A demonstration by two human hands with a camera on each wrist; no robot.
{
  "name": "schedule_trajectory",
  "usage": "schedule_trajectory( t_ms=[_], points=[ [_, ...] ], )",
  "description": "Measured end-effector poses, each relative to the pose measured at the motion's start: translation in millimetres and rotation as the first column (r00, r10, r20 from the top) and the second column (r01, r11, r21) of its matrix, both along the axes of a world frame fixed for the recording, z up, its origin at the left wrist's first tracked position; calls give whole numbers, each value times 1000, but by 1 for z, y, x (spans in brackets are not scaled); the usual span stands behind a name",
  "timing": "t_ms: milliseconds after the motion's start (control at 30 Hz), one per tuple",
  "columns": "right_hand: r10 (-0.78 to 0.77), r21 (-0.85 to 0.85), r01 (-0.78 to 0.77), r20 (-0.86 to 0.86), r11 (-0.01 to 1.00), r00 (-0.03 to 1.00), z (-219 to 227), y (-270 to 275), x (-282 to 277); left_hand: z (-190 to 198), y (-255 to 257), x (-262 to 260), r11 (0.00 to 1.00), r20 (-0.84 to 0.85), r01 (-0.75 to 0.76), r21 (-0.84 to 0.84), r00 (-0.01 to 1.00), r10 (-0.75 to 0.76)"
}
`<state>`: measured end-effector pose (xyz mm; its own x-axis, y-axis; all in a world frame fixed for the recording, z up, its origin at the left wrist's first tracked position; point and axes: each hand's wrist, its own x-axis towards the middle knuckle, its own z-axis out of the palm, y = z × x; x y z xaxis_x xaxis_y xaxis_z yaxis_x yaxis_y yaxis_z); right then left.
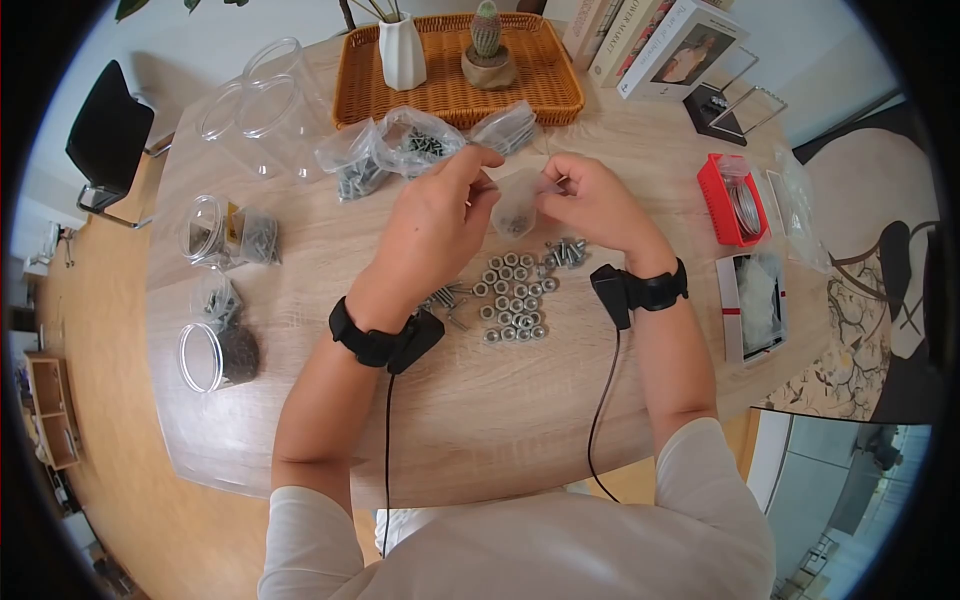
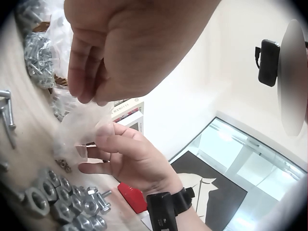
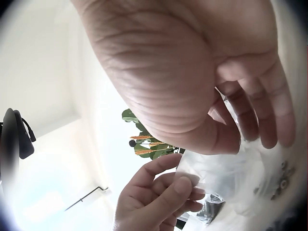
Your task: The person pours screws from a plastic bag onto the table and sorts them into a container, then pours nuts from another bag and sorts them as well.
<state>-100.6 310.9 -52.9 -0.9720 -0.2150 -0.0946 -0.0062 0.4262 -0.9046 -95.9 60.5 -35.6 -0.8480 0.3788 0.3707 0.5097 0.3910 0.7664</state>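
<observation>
A small clear plastic bag (image 1: 515,205) hangs between both hands over the table, with a few small metal nuts (image 3: 284,183) showing in its lower part. My left hand (image 1: 435,220) pinches one side of its upper edge between thumb and fingers. Opposite, my right hand (image 1: 598,205) pinches the other side. Below the bag lies a group of loose hex nuts (image 1: 515,300). Short bolts (image 1: 567,252) sit in a pile at the right of the nuts, while longer screws (image 1: 445,298) are partly hidden under my left wrist.
Opened bags of screws (image 1: 420,145) stand behind the hands, before a wicker tray (image 1: 350,85). Clear jars (image 1: 200,355) line the left side, with empty tubs (image 1: 270,110) farther back. A red basket (image 1: 735,200) and a box (image 1: 735,320) stand at the right.
</observation>
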Motion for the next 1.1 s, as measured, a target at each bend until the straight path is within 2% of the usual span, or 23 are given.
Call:
schedule_trajectory(
  t_ms=[200, 300, 433, 567, 633, 733, 867, 933, 1000, 1100],
  points=[
    [5, -37, -7, -52, 999, 999, 0, 1, -1, -1, -2, 0, 999, 38, 2, -33, 999, -1],
    [-1, -78, 1, -7, 997, 1000, 5, 1, 0, -3, -3, -1, 999, 68, 4, -34, 998, -2],
    [59, -21, -59, 5, 998, 998, 2, 8, -3, -9, -5, -2, 997, 112, 38, -61, 993, -31],
    [42, -74, -37, 65, 997, 997, 10, 7, -2, -6, -3, -1, 999, 168, 50, 0, 984, -49],
    [44, -72, -40, 68, 997, 997, 11, 7, -1, -8, -4, -4, 993, 188, 73, -93, 981, -55],
    [44, -98, -39, 52, 994, 998, 11, 6, 0, -14, -3, -4, 999, 161, 34, -28, 986, -29],
    [-33, -142, 43, 67, 989, 997, 10, 3, -1, -20, -7, -8, 998, 166, 13, -66, 986, -2],
    [-55, -148, 65, 75, 987, 996, 12, 3, -2, -21, -7, -9, 999, 240, 34, -24, 971, -27],
    [-24, -68, 33, 133, 997, 991, 17, 5, -2, -17, -8, -8, 997, 256, 59, -43, 966, -46],
    [-51, -125, 70, 146, 990, 988, 12, 1, -4, -9, -6, -2, 996, 283, 86, -26, 956, -75]
  ],
)
